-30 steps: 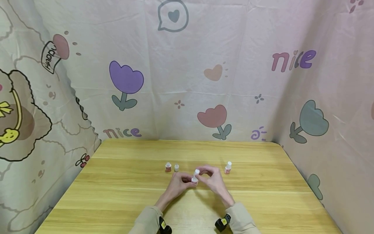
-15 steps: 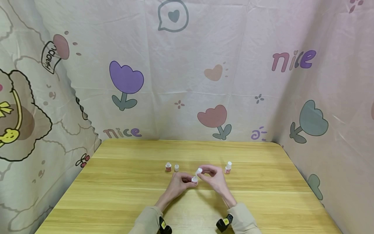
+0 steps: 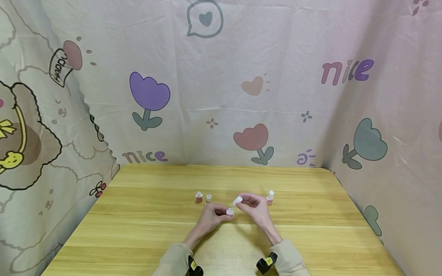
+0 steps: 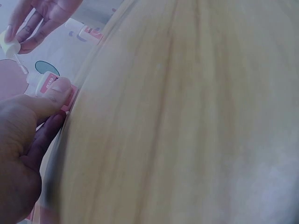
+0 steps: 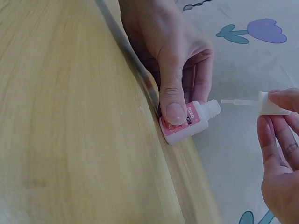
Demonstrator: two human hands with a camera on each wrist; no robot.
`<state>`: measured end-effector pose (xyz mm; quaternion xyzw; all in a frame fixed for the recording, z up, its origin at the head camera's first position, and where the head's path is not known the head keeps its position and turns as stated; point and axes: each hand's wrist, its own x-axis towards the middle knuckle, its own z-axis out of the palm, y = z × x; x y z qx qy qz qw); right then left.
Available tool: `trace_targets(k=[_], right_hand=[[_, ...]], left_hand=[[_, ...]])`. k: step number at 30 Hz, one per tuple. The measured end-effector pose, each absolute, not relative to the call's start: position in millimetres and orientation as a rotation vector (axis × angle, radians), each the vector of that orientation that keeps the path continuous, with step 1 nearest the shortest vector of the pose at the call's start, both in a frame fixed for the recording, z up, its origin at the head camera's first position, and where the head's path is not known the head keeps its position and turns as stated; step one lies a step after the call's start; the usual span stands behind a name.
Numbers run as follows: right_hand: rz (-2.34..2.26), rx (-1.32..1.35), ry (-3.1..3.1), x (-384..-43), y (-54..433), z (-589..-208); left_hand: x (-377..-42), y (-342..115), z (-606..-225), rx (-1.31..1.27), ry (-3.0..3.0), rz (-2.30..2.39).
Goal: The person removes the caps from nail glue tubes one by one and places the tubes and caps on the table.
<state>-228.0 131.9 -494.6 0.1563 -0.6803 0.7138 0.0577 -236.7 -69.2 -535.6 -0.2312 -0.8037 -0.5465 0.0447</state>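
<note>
White-capped bottle (image 3: pixel 270 197) beyond the hands (image 3: pixel 257 210)

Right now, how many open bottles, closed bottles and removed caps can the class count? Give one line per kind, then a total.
Open bottles: 2, the left bottle and the held bottle
Closed bottles: 1, the right bottle
Removed caps: 2, the loose cap and the brush cap
Total: 5

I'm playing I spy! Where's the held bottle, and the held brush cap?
Held bottle (image 5: pixel 193 120), right wrist view: on its pink label.
Held brush cap (image 5: pixel 264 106), right wrist view: on its white side.
</note>
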Motion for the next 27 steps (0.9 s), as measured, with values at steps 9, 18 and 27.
trace_targets(k=[9,18,27], right_hand=[[2.288,0.361,-2.000,-227.7,135.0,-493.5],[2.369,0.262,-1.884,-227.2,135.6,-494.5],[2.535,0.264,-1.706,-228.2,137.6,-496.9]], left_hand=[[-237.1,-69.4,-537.9,-0.688,-2.430,-1.713],[-237.2,-69.8,-536.4,-0.701,-2.452,-1.694],[-237.1,-69.6,-536.7,-0.710,-2.454,-1.687]])
